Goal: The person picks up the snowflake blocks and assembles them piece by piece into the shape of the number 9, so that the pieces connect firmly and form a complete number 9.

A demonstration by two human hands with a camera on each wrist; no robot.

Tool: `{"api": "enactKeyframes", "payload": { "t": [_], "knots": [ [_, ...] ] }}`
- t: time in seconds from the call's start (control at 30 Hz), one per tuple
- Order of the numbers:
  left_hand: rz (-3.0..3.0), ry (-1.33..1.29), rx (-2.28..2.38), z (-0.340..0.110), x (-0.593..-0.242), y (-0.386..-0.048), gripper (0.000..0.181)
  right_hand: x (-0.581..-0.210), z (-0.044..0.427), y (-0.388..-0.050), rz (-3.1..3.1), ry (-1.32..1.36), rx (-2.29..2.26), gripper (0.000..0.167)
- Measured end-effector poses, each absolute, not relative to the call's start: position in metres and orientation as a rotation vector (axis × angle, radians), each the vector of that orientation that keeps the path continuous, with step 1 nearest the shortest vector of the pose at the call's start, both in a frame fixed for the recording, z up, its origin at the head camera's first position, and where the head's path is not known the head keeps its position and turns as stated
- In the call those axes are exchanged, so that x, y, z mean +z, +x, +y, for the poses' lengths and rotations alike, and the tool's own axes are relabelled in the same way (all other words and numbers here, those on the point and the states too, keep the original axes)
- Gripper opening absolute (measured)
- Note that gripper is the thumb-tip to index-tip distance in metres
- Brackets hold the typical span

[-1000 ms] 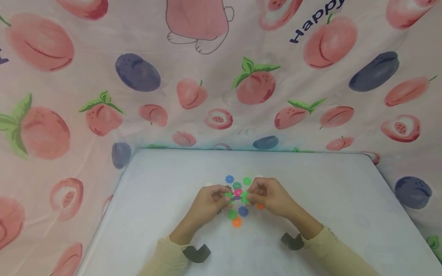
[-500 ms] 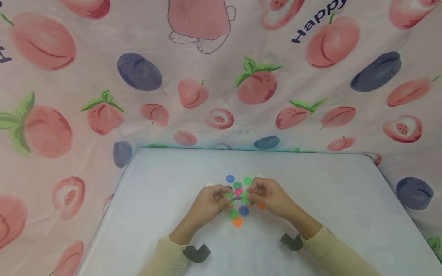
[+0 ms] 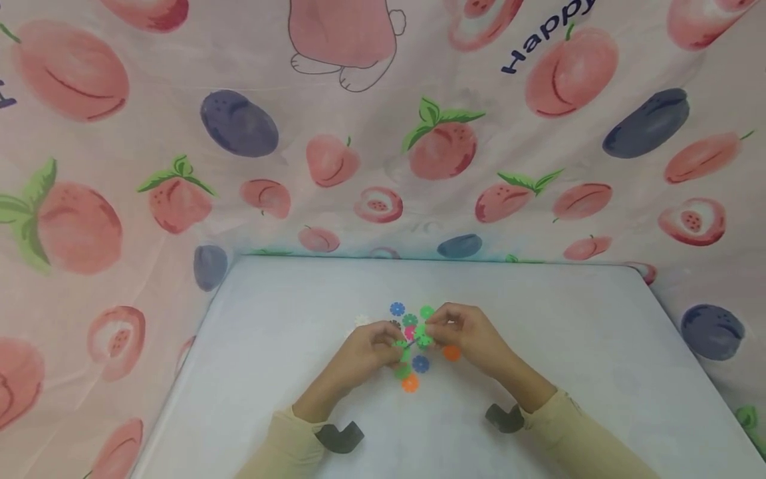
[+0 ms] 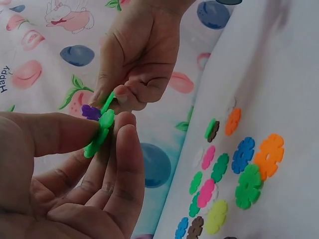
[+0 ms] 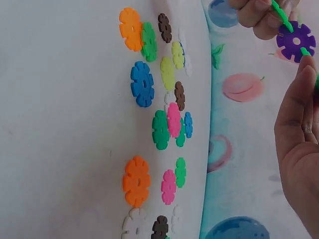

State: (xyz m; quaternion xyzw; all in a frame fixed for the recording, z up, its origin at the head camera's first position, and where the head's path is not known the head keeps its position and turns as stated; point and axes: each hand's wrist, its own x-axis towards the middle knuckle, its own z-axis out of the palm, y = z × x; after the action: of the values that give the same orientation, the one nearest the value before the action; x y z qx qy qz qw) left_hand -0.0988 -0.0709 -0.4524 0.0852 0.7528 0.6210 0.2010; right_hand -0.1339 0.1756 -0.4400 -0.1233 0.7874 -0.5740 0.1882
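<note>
Basically, both hands are busy mid-frame on one small joined bit, held up over the table [image 3: 269,306]. Left hand [image 3: 365,349] pinches the left green [image 4: 101,133] between thumb and fingertip; right hand [image 3: 467,332] pinches the right green [image 4: 108,101] by its edge. Purple disc [image 5: 287,41] sits between the two greens, upper right in the right wrist view, a green seeming to run into a slot on either side; how deep each is seated, can't tell. Also can't tell whether either green is more than one disc. In the head view the bit is below centre, tilted, right end higher than left. Risks, my guess: no finger seems to grip purple itself, so if the hands twist or pull against each other, a shallow slot could let go and purple could pop out. A crooked push could bend a slot lip. Grips are fingertip only, on thin rims, so a slip could drop the bit among loose pieces: pink disc [image 3: 409,332] just above it in the head view, blue disc [image 3: 421,364] and orange disc [image 3: 409,383] lower down. Landing there, a green could get confused with a loose green [image 4: 248,186]. Fingers partly hide the joints in the head view, so a skewed fit might go unnoticed.
</note>
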Motion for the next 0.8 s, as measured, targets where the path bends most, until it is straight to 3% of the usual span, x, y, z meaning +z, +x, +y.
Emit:
{"api": "enactKeyframes", "payload": {
  "t": [0.53, 0.8],
  "knots": [
    [2.109, 0.312, 1.694, -0.0719, -0.4558, -0.0985, 0.017, -0.4355, 0.1772, -0.1313, 2.173, -0.326, -1.616, 0.018],
    [2.082, 0.318, 1.733, -0.0737, -0.4565, -0.0956, 0.019, -0.4369, 0.1812, -0.1327, 2.209, -0.309, -1.587, 0.025]
  ]
}}
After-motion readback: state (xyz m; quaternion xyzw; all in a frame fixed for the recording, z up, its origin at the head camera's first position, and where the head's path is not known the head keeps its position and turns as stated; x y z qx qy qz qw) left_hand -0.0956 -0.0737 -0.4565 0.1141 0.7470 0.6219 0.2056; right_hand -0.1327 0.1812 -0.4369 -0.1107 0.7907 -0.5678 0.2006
